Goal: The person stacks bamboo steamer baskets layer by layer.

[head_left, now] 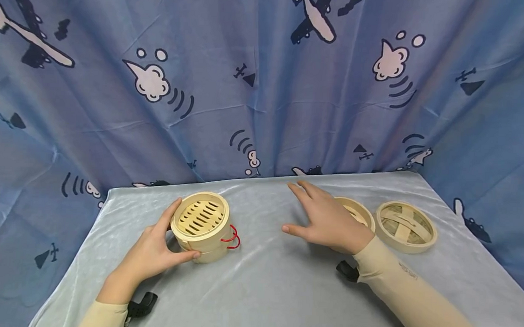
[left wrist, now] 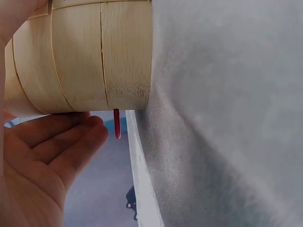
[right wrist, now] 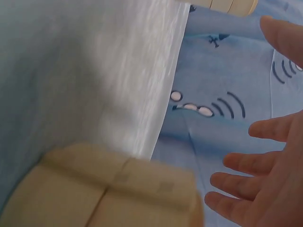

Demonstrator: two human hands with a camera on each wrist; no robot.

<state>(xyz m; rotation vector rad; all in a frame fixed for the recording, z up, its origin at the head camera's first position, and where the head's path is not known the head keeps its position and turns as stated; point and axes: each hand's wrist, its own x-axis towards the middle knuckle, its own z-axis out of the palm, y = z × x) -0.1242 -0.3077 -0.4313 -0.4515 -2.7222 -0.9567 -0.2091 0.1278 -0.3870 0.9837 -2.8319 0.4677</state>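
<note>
A small round bamboo steamer (head_left: 201,224) with a slatted top stands on the left part of the table, stacked in tiers. My left hand (head_left: 143,255) holds it from the left, thumb against the near side and fingers round the far left side. In the left wrist view, its banded wall (left wrist: 78,56) lies between thumb and fingers (left wrist: 78,151). A red loop (head_left: 234,239) sticks out on its right. My right hand (head_left: 329,219) is in the air with fingers spread, holding nothing. Behind it, partly hidden, is another bamboo steamer basket (head_left: 355,207).
A round bamboo lid (head_left: 406,227) with crossed strips lies at the right, beside the half-hidden basket. Pale shiny cloth (head_left: 258,279) covers the table. A blue curtain (head_left: 212,85) with airplane prints hangs along the back and sides.
</note>
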